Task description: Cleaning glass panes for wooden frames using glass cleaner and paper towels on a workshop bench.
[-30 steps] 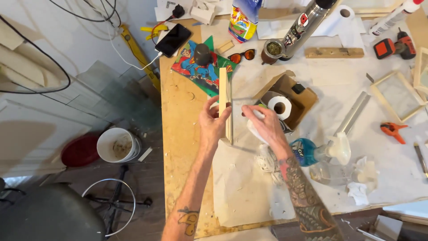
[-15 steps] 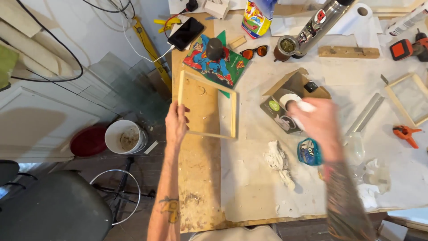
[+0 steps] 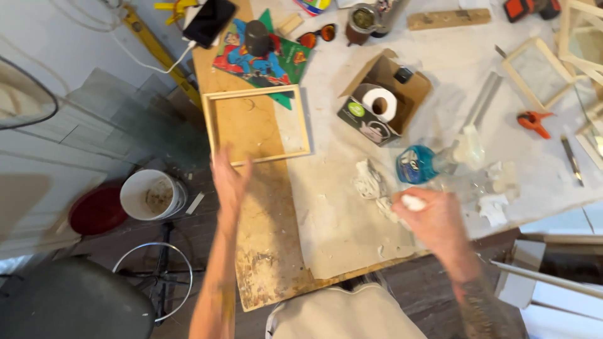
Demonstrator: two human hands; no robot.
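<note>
A rectangular wooden frame (image 3: 304, 119) lies flat at the left end of the workbench (image 3: 339, 232). My left hand (image 3: 229, 179) hovers open at the frame's near left corner, fingers spread, holding nothing. My right hand (image 3: 438, 223) is near the front edge of the bench, curled around a white paper wad (image 3: 412, 202). Just left of it lies a crumpled white rag (image 3: 367, 182). A blue spray bottle (image 3: 418, 164) lies on its side just beyond the right hand.
A cardboard box (image 3: 411, 85) holds a paper roll (image 3: 380, 103). Behind are sunglasses (image 3: 317, 36), a phone (image 3: 210, 22) and a colourful printed sheet (image 3: 242, 53). An orange clamp (image 3: 534, 119) and small frames (image 3: 540, 69) lie to the right. A white bucket (image 3: 151, 194) and red bowl (image 3: 97, 210) stand on the floor.
The wooden frame, held up on edge a second ago, now lies flat. My left hand has let it go and drawn back. My right hand came down to the bench's front edge with the wad.
</note>
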